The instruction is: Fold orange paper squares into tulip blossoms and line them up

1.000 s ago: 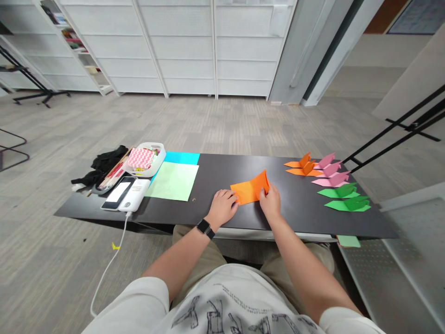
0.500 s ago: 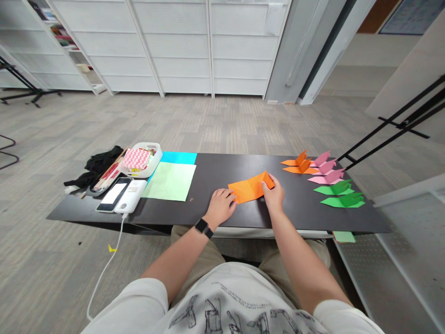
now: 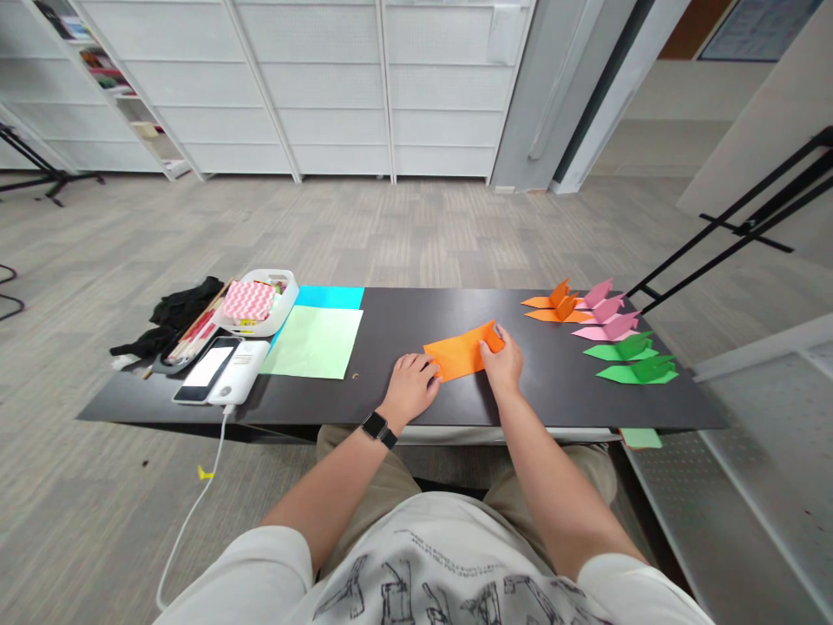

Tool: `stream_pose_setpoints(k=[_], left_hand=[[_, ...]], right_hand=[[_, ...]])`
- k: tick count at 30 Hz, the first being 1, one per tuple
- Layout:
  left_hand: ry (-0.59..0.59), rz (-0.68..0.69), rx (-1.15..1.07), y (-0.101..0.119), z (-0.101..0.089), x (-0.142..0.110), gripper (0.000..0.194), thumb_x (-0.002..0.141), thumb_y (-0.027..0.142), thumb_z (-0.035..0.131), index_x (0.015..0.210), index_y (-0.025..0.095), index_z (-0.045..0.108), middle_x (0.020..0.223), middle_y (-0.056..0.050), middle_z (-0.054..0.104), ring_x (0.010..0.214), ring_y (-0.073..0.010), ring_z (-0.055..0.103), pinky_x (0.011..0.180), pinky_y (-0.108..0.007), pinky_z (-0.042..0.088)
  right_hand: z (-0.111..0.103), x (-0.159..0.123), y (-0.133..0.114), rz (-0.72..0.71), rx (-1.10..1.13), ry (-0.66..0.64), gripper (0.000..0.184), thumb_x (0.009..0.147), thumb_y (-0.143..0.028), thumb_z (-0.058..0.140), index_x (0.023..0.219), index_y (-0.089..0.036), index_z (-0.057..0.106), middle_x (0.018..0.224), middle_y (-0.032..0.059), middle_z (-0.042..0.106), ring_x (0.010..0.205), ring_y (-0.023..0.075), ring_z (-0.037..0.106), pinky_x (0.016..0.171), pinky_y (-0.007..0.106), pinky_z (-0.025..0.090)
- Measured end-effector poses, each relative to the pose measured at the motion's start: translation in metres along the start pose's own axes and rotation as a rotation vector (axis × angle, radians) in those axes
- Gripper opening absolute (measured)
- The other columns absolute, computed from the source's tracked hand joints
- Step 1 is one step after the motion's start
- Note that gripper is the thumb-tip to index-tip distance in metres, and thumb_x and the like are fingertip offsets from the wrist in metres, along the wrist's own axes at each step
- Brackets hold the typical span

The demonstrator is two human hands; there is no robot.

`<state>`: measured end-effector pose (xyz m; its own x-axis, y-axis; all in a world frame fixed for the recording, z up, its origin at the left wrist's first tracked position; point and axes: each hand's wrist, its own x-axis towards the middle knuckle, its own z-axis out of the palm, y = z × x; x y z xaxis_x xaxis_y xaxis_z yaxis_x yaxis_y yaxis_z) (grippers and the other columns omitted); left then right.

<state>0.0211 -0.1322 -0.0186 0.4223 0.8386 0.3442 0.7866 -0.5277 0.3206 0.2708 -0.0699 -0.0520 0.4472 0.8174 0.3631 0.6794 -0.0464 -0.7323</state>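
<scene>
A folded sheet of orange origami paper (image 3: 461,352) lies slightly askew on the dark table in front of me. My left hand (image 3: 412,388) rests at its left end, fingertips pressing that edge to the tabletop. At the opposite end, my right hand (image 3: 502,359) grips the paper, thumb on top and fingers round the far edge. Folded paper birds stand in rows to the right: orange ones (image 3: 558,304), pink ones (image 3: 608,318) and green ones (image 3: 638,362).
Left of my hands lie a light green sheet (image 3: 317,342) and a blue sheet (image 3: 331,297). Farther left are a white basket (image 3: 286,299), a phone (image 3: 206,371), a white power bank (image 3: 239,373) with a cable, and black cloth (image 3: 186,304). A green paper (image 3: 641,437) juts below the table's front edge.
My right hand has shifted slightly left, its thumb moving inward over the orange paper. The raised right end now looks flatter. My left hand stays at the left end.
</scene>
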Motion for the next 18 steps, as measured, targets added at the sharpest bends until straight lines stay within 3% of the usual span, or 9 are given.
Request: stream_pose_setpoints(k=[4, 8, 18], left_hand=[[-0.007, 0.002, 0.002, 0.0, 0.0, 0.0, 0.017, 0.1, 0.028, 0.065, 0.114, 0.024, 0.074, 0.131, -0.008, 0.07, 0.124, -0.0285, 0.058, 0.111, -0.051, 0.046], [-0.01, -0.003, -0.001, 0.001, -0.001, 0.001, 0.017, 0.1, 0.028, 0.065, 0.114, 0.025, 0.073, 0.131, -0.007, 0.07, 0.124, -0.0287, 0.058, 0.112, -0.052, 0.045], [-0.008, 0.004, 0.014, 0.001, -0.002, 0.001, 0.018, 0.102, 0.028, 0.061, 0.115, 0.025, 0.073, 0.132, -0.008, 0.07, 0.123, -0.0285, 0.058, 0.11, -0.051, 0.046]], right_hand=[[-0.003, -0.001, -0.001, -0.058, 0.021, -0.014, 0.049, 0.086, -0.042, 0.066, 0.129, -0.02, 0.074, 0.116, 0.0134, 0.075, 0.108, 0.0306, 0.069, 0.103, 0.049, 0.054], [-0.004, -0.003, -0.008, -0.147, 0.028, -0.006, 0.049, 0.086, -0.04, 0.067, 0.131, -0.021, 0.07, 0.121, 0.0131, 0.073, 0.111, 0.0293, 0.067, 0.104, 0.047, 0.052], [0.001, -0.007, -0.013, -0.144, -0.113, -0.071, 0.057, 0.087, -0.032, 0.061, 0.143, -0.02, 0.06, 0.116, 0.0121, 0.073, 0.107, 0.0289, 0.065, 0.104, 0.05, 0.049]])
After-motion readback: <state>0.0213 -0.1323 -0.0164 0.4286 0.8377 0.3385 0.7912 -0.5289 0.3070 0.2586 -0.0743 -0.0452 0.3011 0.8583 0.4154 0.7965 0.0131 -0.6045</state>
